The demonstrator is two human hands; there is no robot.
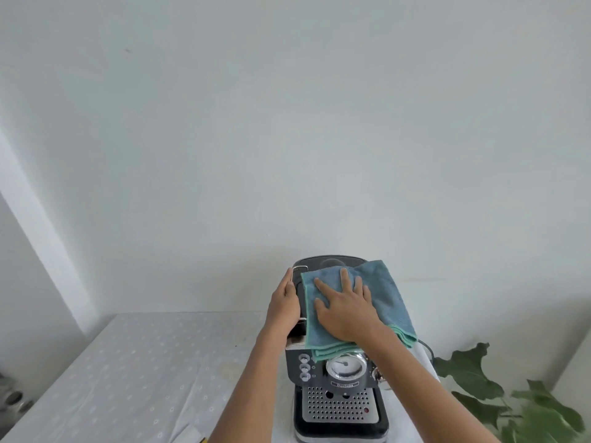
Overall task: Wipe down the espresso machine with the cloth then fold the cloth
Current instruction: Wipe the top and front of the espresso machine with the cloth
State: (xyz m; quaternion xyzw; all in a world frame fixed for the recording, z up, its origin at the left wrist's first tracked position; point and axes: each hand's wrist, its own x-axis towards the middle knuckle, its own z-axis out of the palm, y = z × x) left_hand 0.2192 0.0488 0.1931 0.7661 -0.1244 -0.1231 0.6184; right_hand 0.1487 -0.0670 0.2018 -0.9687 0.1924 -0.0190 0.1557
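A dark grey espresso machine (339, 398) with a round gauge and a perforated drip tray stands on the table against the wall. A blue-green cloth (390, 302) lies folded in layers over its top, hanging a little over the front and right edges. My right hand (347, 306) presses flat on the cloth with fingers spread. Against the machine's upper left side rests my left hand (284, 303), its fingers wrapped on the edge.
The table (134, 372) wears a white dotted cloth that stretches out to the left of the machine. A leafy green plant (499, 398) stands at the lower right. Metal objects (12, 401) sit at the far left edge. A white wall rises behind.
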